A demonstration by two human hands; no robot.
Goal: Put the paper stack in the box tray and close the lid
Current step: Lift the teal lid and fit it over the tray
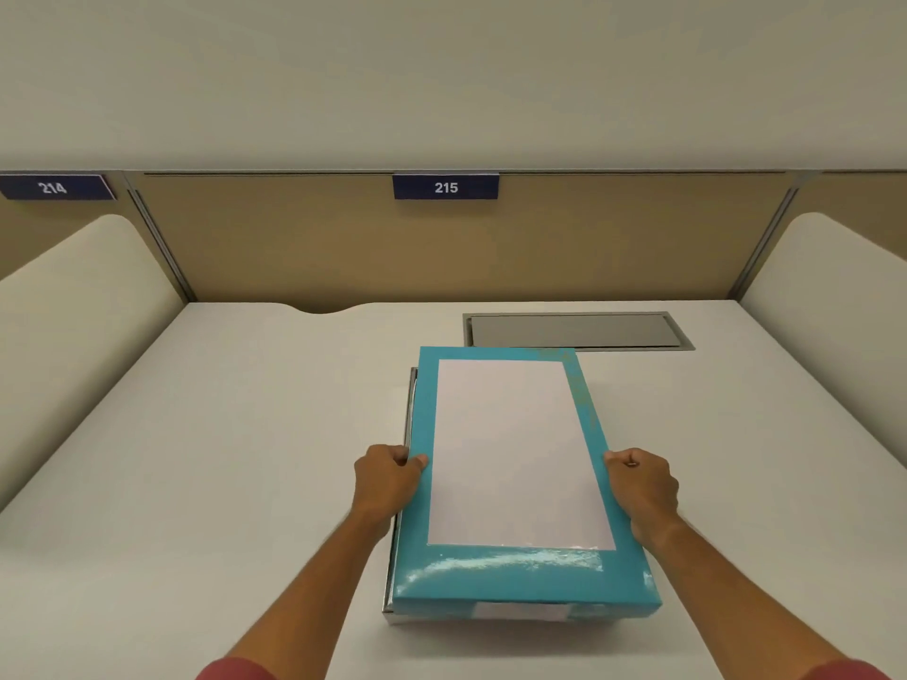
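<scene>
**Item: teal box lid over tray, held by 2 hands**

- Lid [515, 576]: teal, with a large white rectangular panel on top. It sits over the box tray [396, 571], skewed slightly clockwise and shifted toward 3 o'clock, so that a grey strip of the tray's wall shows along the 9 o'clock side and at the near corner at 7 o'clock. Glossy sheen on the near teal border.
- Paper stack: not visible; covered by the lid, so its place cannot be told.
- Left hand [387, 478]: curled shut on the lid's 9 o'clock edge, thumb on top.
- Right hand [643, 488]: curled shut on the lid's 3 o'clock edge, thumb on top. Red sleeves at both forearms.
- Desk [221, 458]: white; box lies at centre, just right of the midline.
- Grey hatch [574, 330]: recessed in the desk at 12 o'clock of the box, just beyond the lid's far edge.
- Tan partition [304, 247] behind, bearing 2 blue labels: "215" [445, 187] at 12 o'clock, "214" [53, 188] at 10 o'clock.
</scene>
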